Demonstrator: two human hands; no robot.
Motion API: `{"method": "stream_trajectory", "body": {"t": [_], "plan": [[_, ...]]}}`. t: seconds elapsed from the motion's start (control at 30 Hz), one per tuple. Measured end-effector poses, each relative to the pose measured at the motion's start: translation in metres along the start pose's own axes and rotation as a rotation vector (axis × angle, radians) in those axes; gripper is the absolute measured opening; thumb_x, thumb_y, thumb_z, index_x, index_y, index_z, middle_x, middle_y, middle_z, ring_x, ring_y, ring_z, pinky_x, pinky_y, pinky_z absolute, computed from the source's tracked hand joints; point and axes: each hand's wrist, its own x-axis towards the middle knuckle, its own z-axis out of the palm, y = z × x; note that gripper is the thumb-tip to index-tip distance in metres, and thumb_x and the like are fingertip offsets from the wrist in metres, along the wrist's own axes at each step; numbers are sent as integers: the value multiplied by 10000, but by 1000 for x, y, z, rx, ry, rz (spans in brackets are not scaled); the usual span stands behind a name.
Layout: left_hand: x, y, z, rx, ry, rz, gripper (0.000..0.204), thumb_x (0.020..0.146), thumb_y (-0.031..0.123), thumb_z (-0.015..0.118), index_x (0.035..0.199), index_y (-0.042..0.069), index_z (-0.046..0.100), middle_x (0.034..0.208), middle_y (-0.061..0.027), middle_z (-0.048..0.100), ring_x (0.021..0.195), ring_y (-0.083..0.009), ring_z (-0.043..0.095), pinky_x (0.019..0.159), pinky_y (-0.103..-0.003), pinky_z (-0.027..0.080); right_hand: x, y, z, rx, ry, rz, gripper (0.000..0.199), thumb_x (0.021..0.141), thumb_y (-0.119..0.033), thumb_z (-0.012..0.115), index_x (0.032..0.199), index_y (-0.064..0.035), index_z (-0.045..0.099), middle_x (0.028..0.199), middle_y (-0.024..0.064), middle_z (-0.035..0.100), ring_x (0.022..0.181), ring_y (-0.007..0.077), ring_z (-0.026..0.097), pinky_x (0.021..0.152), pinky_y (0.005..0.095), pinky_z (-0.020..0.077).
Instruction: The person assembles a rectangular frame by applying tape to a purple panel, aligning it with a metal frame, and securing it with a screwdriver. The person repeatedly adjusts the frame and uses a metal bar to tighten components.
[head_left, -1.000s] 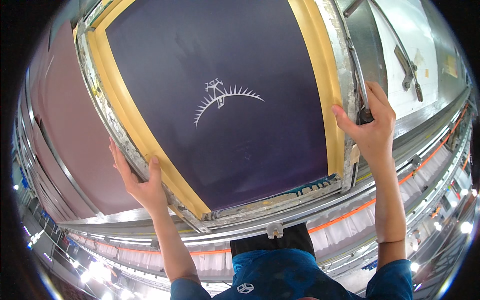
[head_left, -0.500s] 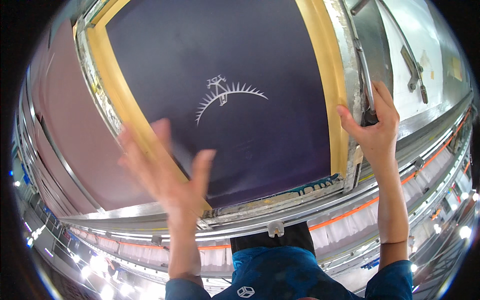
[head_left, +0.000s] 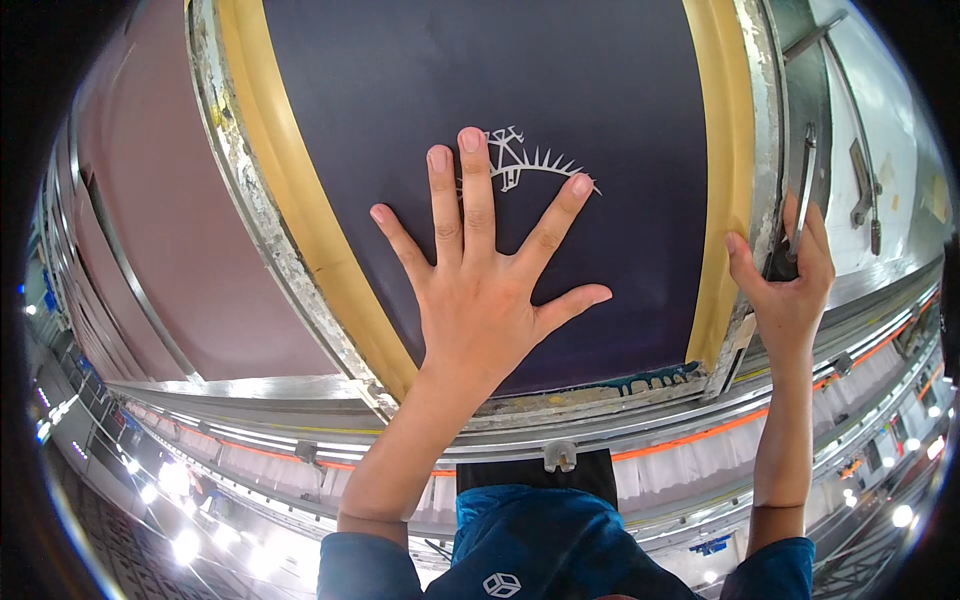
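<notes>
A big printing screen [head_left: 480,60] fills the view, its dark mesh bordered by a yellow band [head_left: 300,230] and set in a worn metal frame [head_left: 255,210] flecked with dried ink, apparently tilted up from the press bed rather than lying flat, which would explain why both hands are on it. The rail [head_left: 650,455] with an orange stripe runs below its near edge. The left hand [head_left: 480,290] lies flat on the mesh, fingers spread wide, just below the small white spiky design [head_left: 525,160], likely to steady or feel the fabric over a broad area. The right hand [head_left: 785,285] is curled around the frame's right edge beside a metal bar [head_left: 803,190], gripping it so the screen keeps its angle.
</notes>
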Motion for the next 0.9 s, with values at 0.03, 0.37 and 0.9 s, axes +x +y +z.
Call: {"method": "stream_trajectory", "body": {"t": [0.03, 0.37, 0.9], "plan": [[0, 0, 0, -3, 2, 1, 941, 704, 937, 456, 1508, 447, 442, 1656, -267, 148, 1544, -447, 89, 1154, -708, -63, 1, 1, 0, -7, 12, -35, 431, 726, -67, 828, 1103, 55, 657, 924, 81, 572, 812, 166, 579, 726, 254, 469], [-1, 0, 1, -17, 14, -13, 932, 695, 937, 469, 1489, 449, 472, 1657, -262, 155, 1540, -446, 121, 1154, -716, -50, -1, 3, -5, -25, -58, 43, 434, 739, -49, 832, 1094, 88, 625, 958, 92, 568, 833, 168, 562, 747, 257, 465], [1, 1, -1, -4, -7, -4, 907, 739, 937, 417, 1508, 457, 438, 1650, -278, 162, 1540, -452, 118, 1144, -727, -45, -3, 12, -5, -32, -37, -9, 542, 728, -102, 855, 1172, 107, 627, 971, 96, 581, 860, 165, 567, 761, 259, 473]]}}
